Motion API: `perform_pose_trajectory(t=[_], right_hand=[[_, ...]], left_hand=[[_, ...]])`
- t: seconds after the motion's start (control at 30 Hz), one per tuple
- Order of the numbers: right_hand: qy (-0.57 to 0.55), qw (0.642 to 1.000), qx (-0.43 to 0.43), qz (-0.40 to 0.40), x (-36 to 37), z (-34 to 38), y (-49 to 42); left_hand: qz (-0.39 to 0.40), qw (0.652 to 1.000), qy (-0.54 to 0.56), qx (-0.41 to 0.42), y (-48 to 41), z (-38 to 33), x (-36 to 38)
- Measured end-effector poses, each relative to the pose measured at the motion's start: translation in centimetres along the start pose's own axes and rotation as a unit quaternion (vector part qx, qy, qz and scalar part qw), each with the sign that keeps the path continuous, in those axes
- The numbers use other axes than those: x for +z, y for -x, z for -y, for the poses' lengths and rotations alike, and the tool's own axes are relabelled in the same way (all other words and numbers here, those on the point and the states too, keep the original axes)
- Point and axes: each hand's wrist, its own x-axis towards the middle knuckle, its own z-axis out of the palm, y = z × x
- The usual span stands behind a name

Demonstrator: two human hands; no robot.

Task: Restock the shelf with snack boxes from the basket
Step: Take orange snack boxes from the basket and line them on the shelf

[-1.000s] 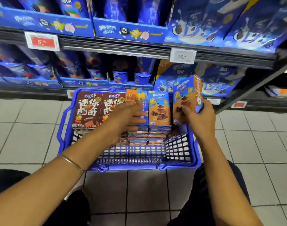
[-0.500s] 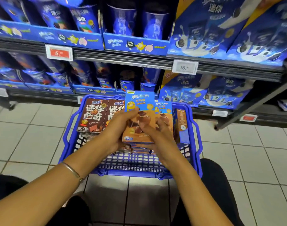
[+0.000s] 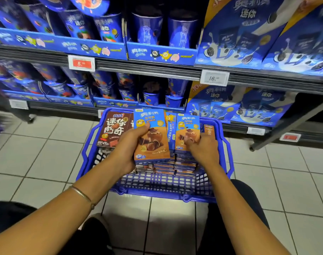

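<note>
A blue plastic basket (image 3: 157, 190) stands on the tiled floor in front of the shelf. It holds stacks of blue-and-orange snack boxes and brown snack boxes (image 3: 113, 128) on the left. My left hand (image 3: 128, 146) grips a blue-and-orange snack box (image 3: 151, 138), raised above the stacks with its front facing me. My right hand (image 3: 203, 150) has its fingers on the top blue-and-orange box (image 3: 188, 129) of the right stack. One more box (image 3: 209, 130) stands on edge by the basket's right wall.
The shelf unit (image 3: 147, 70) rises behind the basket, packed with blue cookie cups on the left and large blue cartons (image 3: 249, 34) on the right. Price tags (image 3: 81, 63) hang on its rails. My knees sit at the bottom of the view on grey floor tiles.
The box my right hand held a second ago now stands on edge at the basket's right wall. My left hand lifted a box off the stack, and my right hand moved onto the right stack.
</note>
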Motion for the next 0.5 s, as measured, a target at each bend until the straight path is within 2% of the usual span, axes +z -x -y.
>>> perform_pose_trajectory(t=[0.07, 0.13, 0.27, 0.33, 0.43, 0.5], right_hand=[[0.022, 1.000, -0.015, -0.012, 0.1, -0.1, 0.1], [-0.009, 0.999, -0.018, -0.038, 0.0, -0.2, 0.5], [-0.120, 0.986, -0.026, -0.116, -1.2, 0.0, 1.8], [-0.216, 0.966, -0.006, -0.146, -2.1, 1.1, 2.6], [-0.404, 0.910, 0.013, -0.092, -2.9, 3.8, 4.4], [-0.456, 0.889, 0.001, -0.028, -2.6, 5.5, 5.6]], left_hand=[[-0.003, 1.000, -0.012, -0.002, 0.2, 0.1, 0.0], [-0.002, 1.000, -0.019, -0.003, 0.3, 0.1, -0.1], [-0.012, 1.000, -0.022, 0.012, 0.3, 0.0, -0.1], [-0.025, 0.999, -0.026, 0.030, 0.2, 0.0, -0.1], [-0.035, 0.998, -0.027, 0.052, 0.2, -0.2, 0.3], [-0.037, 0.997, -0.030, 0.066, 0.3, -0.2, 0.7]])
